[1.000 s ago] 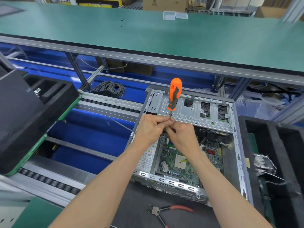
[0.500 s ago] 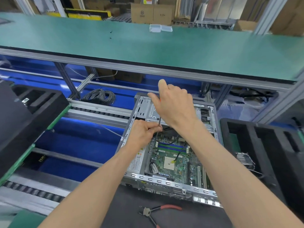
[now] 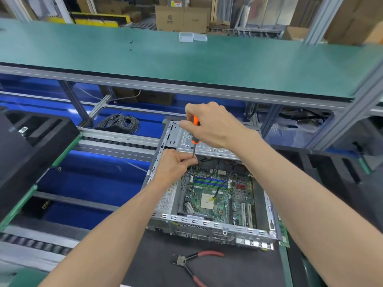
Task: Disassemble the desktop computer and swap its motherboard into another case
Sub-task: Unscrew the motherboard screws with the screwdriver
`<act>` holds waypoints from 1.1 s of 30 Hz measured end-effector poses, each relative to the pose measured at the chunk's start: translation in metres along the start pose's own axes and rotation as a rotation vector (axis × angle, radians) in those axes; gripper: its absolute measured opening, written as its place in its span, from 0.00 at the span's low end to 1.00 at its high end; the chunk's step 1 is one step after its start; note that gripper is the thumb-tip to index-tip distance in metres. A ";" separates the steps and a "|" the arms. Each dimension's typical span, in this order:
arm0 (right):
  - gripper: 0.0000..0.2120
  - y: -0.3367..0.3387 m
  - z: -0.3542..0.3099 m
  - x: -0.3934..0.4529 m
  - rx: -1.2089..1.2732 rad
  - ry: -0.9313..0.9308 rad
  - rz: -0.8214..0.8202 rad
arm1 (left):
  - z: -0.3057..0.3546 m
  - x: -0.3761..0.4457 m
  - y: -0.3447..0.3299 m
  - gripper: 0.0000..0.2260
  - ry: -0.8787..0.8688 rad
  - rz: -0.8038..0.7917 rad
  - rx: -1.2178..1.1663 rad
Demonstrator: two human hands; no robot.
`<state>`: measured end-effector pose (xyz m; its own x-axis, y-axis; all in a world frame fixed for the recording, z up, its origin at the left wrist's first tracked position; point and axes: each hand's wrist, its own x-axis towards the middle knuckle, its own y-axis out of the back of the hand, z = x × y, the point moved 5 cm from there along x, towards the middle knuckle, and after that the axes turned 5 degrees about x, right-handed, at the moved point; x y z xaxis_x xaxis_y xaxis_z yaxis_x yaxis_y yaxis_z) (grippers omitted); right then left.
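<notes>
An open silver desktop case (image 3: 207, 225) lies on a black mat with its green motherboard (image 3: 215, 195) showing inside. My right hand (image 3: 213, 125) grips the orange handle of a screwdriver (image 3: 194, 139) that stands upright over the case's far left part. My left hand (image 3: 176, 164) pinches the thin metal shaft low down, just above the board's top left corner. The screwdriver tip is hidden behind my left fingers. Black cables cross the blue and green memory slots.
Red-handled cutters (image 3: 192, 264) lie on the mat in front of the case. Black foam trays stand at the left (image 3: 31, 146) and right (image 3: 339, 172). A coil of grey cable (image 3: 119, 123) lies beyond a roller rail. A green shelf (image 3: 186, 65) overhangs the far side.
My right hand rose from the shaft to the top of the handle and now wraps round it. My left hand kept its pinch on the shaft. The camera tilted up and moved closer.
</notes>
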<state>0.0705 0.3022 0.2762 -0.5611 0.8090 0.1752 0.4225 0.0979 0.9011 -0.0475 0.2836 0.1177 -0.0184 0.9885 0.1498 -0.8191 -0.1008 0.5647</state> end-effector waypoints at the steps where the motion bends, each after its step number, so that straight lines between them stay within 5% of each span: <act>1: 0.17 0.000 0.001 0.001 -0.145 -0.047 0.024 | 0.000 0.001 0.000 0.03 -0.005 0.002 0.008; 7: 0.02 -0.002 -0.008 0.007 -0.151 0.061 -0.055 | -0.003 0.001 -0.002 0.03 -0.001 0.002 0.053; 11: 0.10 0.009 -0.003 0.001 -0.008 0.054 -0.253 | -0.002 0.003 -0.003 0.03 -0.020 -0.020 0.090; 13: 0.04 0.011 0.002 0.000 -0.036 0.007 -0.204 | 0.000 0.004 -0.004 0.03 -0.026 -0.025 0.101; 17: 0.18 0.006 0.000 0.009 -0.299 -0.115 -0.083 | -0.002 0.006 -0.004 0.02 -0.017 -0.026 0.107; 22: 0.02 0.004 -0.013 0.016 -0.253 0.029 -0.250 | -0.005 0.005 -0.003 0.02 -0.007 -0.036 0.106; 27: 0.08 0.014 -0.010 0.008 -0.098 0.052 -0.306 | -0.008 0.007 -0.007 0.02 0.022 -0.072 0.119; 33: 0.18 0.004 -0.004 0.017 -0.313 -0.088 -0.157 | -0.009 0.010 -0.010 0.02 0.032 -0.089 0.160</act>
<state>0.0599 0.3141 0.2848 -0.5327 0.8463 0.0027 0.0904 0.0538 0.9945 -0.0449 0.2955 0.1058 0.0296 0.9972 0.0693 -0.7164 -0.0272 0.6971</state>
